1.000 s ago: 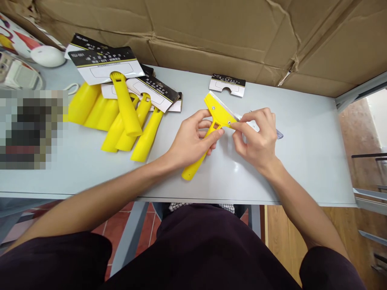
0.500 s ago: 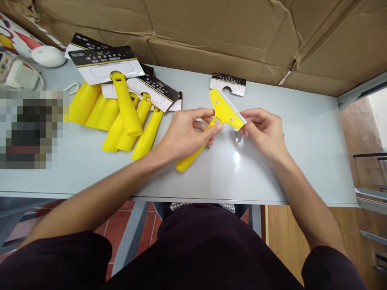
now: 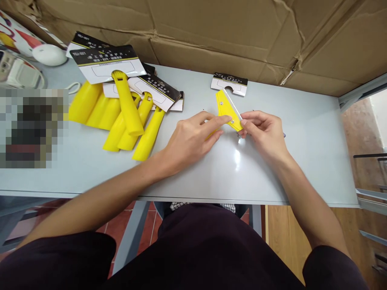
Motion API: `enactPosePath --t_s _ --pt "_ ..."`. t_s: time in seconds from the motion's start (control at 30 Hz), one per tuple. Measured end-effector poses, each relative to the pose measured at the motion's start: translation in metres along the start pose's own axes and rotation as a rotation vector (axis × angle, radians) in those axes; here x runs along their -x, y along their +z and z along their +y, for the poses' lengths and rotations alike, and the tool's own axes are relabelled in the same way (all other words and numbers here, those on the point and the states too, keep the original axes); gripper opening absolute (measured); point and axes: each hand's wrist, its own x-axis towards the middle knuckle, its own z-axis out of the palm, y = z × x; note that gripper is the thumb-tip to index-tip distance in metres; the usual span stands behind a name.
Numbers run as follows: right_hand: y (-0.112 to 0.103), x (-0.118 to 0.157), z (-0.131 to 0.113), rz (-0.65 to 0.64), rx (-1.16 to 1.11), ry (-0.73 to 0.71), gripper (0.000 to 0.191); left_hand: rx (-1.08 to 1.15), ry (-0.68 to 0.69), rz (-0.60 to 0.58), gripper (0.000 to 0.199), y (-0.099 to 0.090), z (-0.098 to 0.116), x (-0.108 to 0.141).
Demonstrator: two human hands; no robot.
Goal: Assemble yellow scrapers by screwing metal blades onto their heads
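A yellow scraper with a pale blade edge and two screws in its head is between my hands. My right hand pinches the lower right corner of the head between thumb and fingers. Over the handle lies my left hand, closed around it, its index fingertip touching the head near the lower screw. Most of the handle is hidden under this hand. A small shiny metal piece shows just below the head. Behind them a black-and-white header card with a curved cut-out lies on the table.
Several yellow scraper handles or sleeves with header cards are piled on the left of the table. A white mouse is at the far left beside a pixelated patch. A cardboard wall stands along the back.
The scraper's head has shifted slightly right and turned steeper. My left hand has moved over the handle, and its index finger has come onto the head. My right hand stays at the corner.
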Motion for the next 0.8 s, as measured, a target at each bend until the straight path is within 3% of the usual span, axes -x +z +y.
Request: enactPosePath --t_s 0.23,0.37,0.47,0.57,0.7,0.8 --pt "0.001 0.001 -0.001 -0.001 0.019 0.012 0.022 -0.262 0.042 -0.091 0.048 -0.001 0.003 0.004" --pt "0.003 0.000 0.002 -0.008 -0.006 0.003 0.034 -0.256 -0.018 -0.124 0.052 -0.004 0.007 0.005" --pt "0.001 0.000 0.001 -0.030 -0.012 -0.038 0.038 -0.197 -0.012 -0.067 0.049 -0.002 0.002 0.004" --pt "-0.009 -0.001 -0.003 0.056 0.139 -0.179 0.032 0.051 -0.062 0.001 0.042 -0.003 -0.005 -0.002" --pt "-0.032 -0.005 -0.005 0.257 0.554 -0.416 0.017 0.727 -0.386 -0.024 0.048 -0.007 -0.009 -0.013" --pt "-0.041 -0.008 -0.003 0.201 0.740 -0.467 0.018 1.089 -0.594 -0.069 0.055 -0.008 -0.010 -0.020"
